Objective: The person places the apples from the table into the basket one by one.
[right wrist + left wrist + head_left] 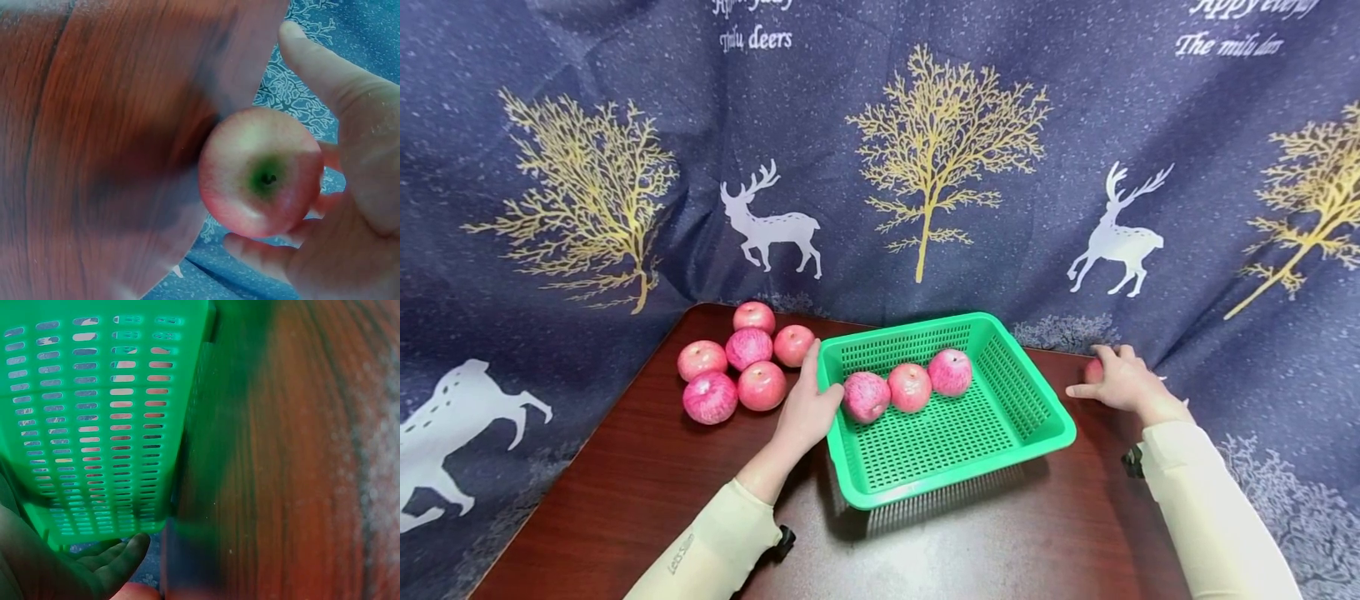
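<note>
A green plastic basket (951, 482) sits slightly turned on the table, three red apples (910, 388) lined up inside it. My left hand (808, 408) grips its left rim, thumb over the edge; in the left wrist view the fingers (128, 565) lie along the outside of the slotted wall (87, 444). Out at the table's right edge, my right hand (1123, 383) is spread beside a single apple (259, 187). The right wrist view has the thumb (312, 59) held away from that apple and the other fingers reaching behind it, partly hidden.
Several more apples (711, 397) stand in a cluster left of the basket. Under everything is a glossy brown wooden table (625, 492). A dark blue cloth (850, 225) with printed deer and trees hangs behind the table and at its sides.
</note>
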A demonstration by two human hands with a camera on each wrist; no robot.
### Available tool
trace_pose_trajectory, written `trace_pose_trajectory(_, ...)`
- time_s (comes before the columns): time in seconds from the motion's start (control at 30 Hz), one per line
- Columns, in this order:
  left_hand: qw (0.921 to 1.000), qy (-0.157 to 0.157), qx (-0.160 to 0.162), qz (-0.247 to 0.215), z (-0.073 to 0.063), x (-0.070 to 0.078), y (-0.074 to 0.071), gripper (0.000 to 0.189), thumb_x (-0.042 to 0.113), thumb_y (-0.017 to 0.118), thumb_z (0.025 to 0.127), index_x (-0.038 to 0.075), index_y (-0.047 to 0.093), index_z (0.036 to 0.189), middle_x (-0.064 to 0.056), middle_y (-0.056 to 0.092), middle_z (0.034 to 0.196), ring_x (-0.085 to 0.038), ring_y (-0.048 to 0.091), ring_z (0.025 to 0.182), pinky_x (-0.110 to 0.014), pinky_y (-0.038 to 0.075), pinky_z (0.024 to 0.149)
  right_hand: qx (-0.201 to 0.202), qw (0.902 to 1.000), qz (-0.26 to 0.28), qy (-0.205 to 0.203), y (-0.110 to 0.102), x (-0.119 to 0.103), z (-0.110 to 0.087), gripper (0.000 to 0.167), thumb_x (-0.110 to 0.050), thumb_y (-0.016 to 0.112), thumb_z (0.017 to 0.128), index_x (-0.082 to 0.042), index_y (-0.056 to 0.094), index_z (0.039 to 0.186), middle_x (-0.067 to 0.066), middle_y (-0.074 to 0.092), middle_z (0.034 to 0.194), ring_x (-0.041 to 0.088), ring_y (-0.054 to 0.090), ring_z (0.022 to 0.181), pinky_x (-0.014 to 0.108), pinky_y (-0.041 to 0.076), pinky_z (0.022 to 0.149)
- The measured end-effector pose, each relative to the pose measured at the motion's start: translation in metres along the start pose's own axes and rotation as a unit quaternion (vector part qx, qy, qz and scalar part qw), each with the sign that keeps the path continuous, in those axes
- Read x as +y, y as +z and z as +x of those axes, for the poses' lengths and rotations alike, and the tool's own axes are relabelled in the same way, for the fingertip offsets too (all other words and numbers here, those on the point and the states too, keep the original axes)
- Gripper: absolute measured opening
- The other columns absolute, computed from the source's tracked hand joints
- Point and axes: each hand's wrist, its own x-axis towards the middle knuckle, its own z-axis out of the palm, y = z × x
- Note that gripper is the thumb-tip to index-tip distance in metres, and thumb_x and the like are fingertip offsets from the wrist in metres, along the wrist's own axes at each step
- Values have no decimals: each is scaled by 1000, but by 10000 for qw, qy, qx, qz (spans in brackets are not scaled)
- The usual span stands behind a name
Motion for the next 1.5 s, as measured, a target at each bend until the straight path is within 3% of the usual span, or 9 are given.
trace_pose_trajectory(0.33,10000,33,-9,-19,0,-2,1,93,23,63,102,22,15,181,-23,45,171,-44,62,136,-63,46,115,4,10000,-32,-9,3,3,0,110,-57,90,87,10,40,159,53,39,142,78,47,125,85,44,97)
trace_pose_trajectory(0.7,10000,20,0,-33,1,-2,1,92,22,63,102,22,15,181,-23,45,172,-44,62,136,-64,46,115,102,9999,-119,16,10,10,1,100,-45,90,89,12,42,155,52,41,142,79,45,126,87,42,96)
trace_pose_trajectory(1.07,10000,16,-20,-31,1,-3,1,93,22,63,102,22,15,181,-21,42,174,-43,59,140,-63,44,117,320,9994,-155,8,18,12,1,83,-34,88,88,8,46,147,50,42,131,78,47,116,86,43,91)
trace_pose_trajectory(1.5,10000,-33,-14,-27,0,-1,0,93,23,62,101,22,15,181,-21,43,173,-42,60,139,-63,44,116,479,9986,-174,104,22,16,3,82,-31,87,89,7,45,148,49,42,127,79,48,112,86,44,88)
